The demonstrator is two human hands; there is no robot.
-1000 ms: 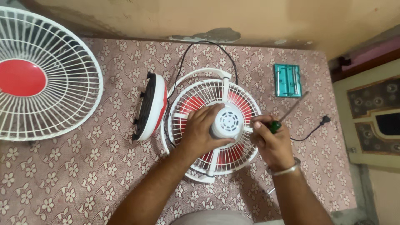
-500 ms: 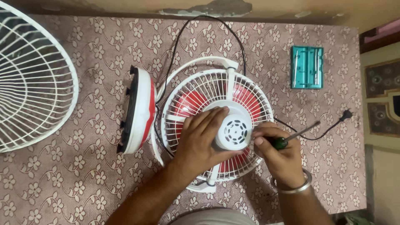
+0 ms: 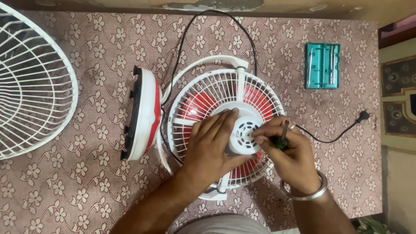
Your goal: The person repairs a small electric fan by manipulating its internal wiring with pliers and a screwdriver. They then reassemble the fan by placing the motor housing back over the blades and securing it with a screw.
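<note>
Nearest, left hand (image 3: 212,145) spread flat on white fan grille (image 3: 225,130), steadying the motor hub (image 3: 245,132). Right hand (image 3: 288,154) closed around a green-handled screwdriver (image 3: 282,138) against the hub. Fan lying mid-tabletop (image 3: 86,195), red blades under the grille. Just left, red-and-white base (image 3: 143,113) on edge. Farther left, loose white guard (image 3: 30,84). Far right, teal tool case (image 3: 322,65).

Glossy plastic fan (image 3: 216,93), patterned cloth (image 3: 86,182)
</note>
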